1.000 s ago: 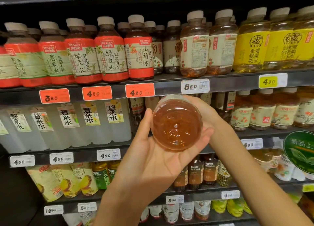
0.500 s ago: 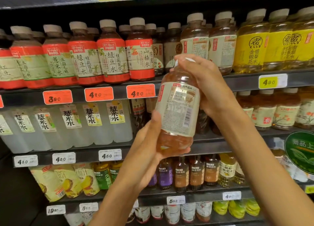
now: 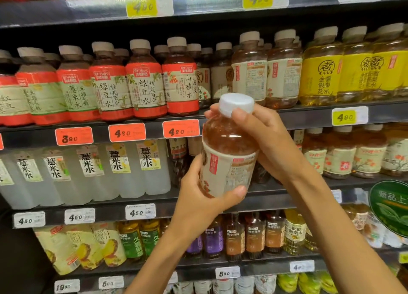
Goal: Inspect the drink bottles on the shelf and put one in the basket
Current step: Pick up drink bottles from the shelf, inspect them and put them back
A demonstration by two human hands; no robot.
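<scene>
**Bottle held upright before the shelf**

Red-labelled bottles [image 3: 145,88] line the shelf [image 3: 132,134] at left, with clear bottles [image 3: 117,170] in the row beneath. The left hand [image 3: 198,196] grips the bottle [image 3: 227,154] low on its label, fingers curled round it and the thumb across the front. The bottle stands nearly upright in mid-air, white cap [image 3: 237,104] on top. The right hand [image 3: 262,139] holds its neck, fingers curled under the cap. Yellow bottles [image 3: 320,72] stand at right.
</scene>
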